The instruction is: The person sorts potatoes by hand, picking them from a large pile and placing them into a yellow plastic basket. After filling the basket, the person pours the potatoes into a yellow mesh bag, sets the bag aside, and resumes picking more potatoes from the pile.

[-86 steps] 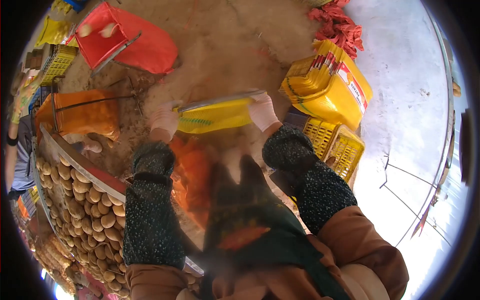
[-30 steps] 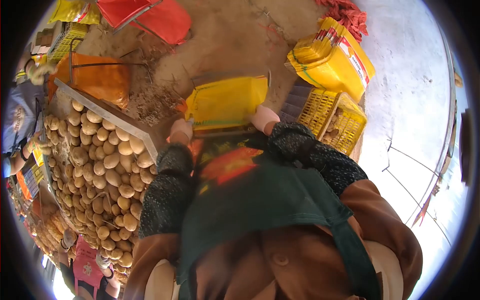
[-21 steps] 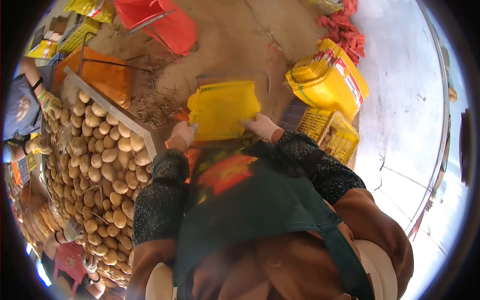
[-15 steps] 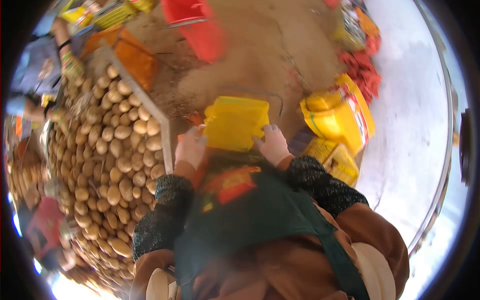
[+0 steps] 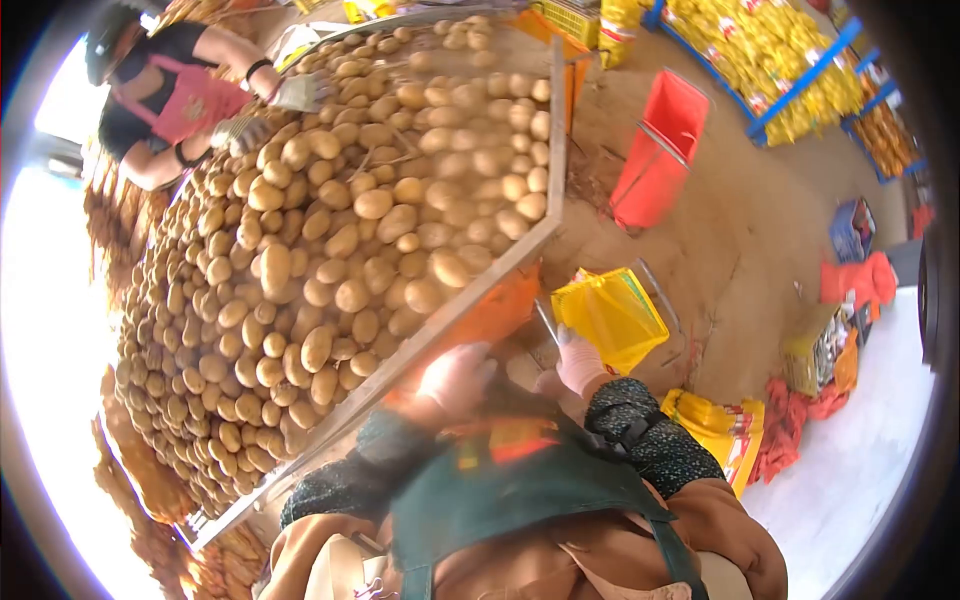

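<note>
The left hand [image 5: 455,375] rests blurred on the near table edge [image 5: 440,325], finger state unclear. The right hand [image 5: 578,360] pinches the yellow mesh bag [image 5: 610,315] just right. Farther left lie potatoes [image 5: 330,230]; beyond, a co-worker [image 5: 170,100].

Premises: a potato sorting and packing yard. Evidence: large framed sorting table [image 5: 553,150] heaped with potatoes [image 5: 330,230], dirt floor [image 5: 740,230], mesh sacks [image 5: 610,315] on metal stands, stacked yellow bags [image 5: 770,40], another gloved worker [image 5: 170,95] sorting.
</note>
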### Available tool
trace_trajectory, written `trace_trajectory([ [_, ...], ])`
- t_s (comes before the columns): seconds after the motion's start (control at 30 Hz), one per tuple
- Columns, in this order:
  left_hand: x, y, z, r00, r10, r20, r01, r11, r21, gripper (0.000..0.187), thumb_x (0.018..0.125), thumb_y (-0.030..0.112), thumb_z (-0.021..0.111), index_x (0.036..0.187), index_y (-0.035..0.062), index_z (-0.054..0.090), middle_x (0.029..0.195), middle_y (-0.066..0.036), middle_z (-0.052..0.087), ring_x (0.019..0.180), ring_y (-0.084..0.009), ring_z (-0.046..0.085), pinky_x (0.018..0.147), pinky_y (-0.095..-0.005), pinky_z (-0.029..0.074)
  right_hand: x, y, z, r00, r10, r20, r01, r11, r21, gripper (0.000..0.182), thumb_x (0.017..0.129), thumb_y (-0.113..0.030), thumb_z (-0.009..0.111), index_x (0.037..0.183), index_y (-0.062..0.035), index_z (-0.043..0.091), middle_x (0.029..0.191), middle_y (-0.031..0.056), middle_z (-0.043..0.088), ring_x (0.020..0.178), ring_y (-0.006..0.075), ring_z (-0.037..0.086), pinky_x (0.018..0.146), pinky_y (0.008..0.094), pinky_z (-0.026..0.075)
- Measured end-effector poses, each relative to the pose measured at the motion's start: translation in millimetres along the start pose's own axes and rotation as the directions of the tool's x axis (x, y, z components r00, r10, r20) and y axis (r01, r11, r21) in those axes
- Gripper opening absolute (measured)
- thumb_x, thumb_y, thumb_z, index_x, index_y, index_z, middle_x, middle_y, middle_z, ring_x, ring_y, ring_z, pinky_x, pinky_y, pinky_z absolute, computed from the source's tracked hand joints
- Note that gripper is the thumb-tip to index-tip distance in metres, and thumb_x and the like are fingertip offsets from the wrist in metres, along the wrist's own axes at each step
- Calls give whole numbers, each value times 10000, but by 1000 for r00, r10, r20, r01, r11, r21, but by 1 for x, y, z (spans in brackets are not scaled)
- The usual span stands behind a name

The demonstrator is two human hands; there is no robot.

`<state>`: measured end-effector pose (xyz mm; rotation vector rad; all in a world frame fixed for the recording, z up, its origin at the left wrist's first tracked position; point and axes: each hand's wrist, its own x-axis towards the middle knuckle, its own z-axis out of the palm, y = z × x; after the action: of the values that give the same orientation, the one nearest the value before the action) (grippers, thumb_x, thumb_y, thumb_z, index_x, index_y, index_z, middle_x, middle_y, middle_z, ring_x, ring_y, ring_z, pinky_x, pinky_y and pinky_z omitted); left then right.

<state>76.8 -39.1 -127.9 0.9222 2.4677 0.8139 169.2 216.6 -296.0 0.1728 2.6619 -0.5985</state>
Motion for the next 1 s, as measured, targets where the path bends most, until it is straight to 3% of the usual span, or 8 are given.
trace_trajectory([
  [0.13,-33,-30,-41,892,-348,-288,299,933,-202,276,887,137,697,1147,44,690,982,-172,710,902,-292,702,809,-367,551,-6,-12,-23,997,54,54,-52,998,-48,690,843,-159,636,1472,-19,389,1240,237,592,1070,409,632,918,505,509],
  [0.33,-57,-92,-166,681,-16,-732,289,925,249,360,840,80,692,1198,61,655,1155,-185,646,1057,-395,612,932,-470,507,49,-148,-130,795,-186,-578,270,961,62,300,856,-123,681,1137,-28,638,1087,200,654,1010,407,618,895,464,516],
  [0.63,-15,-180,-235,789,-239,-566,508,772,382,685,825,268,769,1433,100,504,1259,-169,581,1130,-328,588,958,-434,521,246,-317,-178,799,-509,-319,511,855,-83,598,810,-206,787,1333,-48,541,1247,196,609,1119,397,596,976,444,495],
  [0.7,-27,-195,-233,701,-358,-616,322,930,-174,650,855,241,742,1433,74,497,1256,-146,584,1078,-277,609,920,-388,536,255,-305,-176,820,-431,-376,511,847,145,544,849,-258,760,1323,-86,555,1201,173,636,1115,370,623,974,412,507],
  [0.73,-33,-176,-246,713,-471,-519,130,817,-562,625,876,227,710,1433,49,488,1251,-132,587,1037,-237,617,882,-351,545,265,-287,-164,887,-271,-374,432,773,465,451,906,-257,702,1291,-66,565,1185,167,649,1077,354,651,949,418,543],
  [0.8,-52,-163,-260,778,-570,-262,-173,206,-963,579,921,232,646,1442,44,476,1297,-113,607,1113,-251,612,959,-373,515,246,-268,-190,989,-138,-55,51,-37,998,381,943,-223,655,1268,-45,568,1163,161,655,1044,325,667,908,431,581],
  [0.93,-59,-149,-249,823,-568,-1,-284,-410,-867,504,948,405,594,1309,56,559,1172,-143,648,1005,-271,623,823,-360,525,227,-267,-209,974,-127,187,-135,337,932,254,917,-202,709,1114,-57,641,1104,79,632,1009,167,646,817,306,566],
  [1.0,-50,-147,-231,852,-523,25,-317,-553,-771,494,970,445,567,1268,52,579,1138,-145,653,986,-266,617,784,-342,511,216,-304,-214,964,0,266,-123,888,443,312,878,-266,737,1103,-72,641,1109,127,644,976,232,677,816,362,567],
])
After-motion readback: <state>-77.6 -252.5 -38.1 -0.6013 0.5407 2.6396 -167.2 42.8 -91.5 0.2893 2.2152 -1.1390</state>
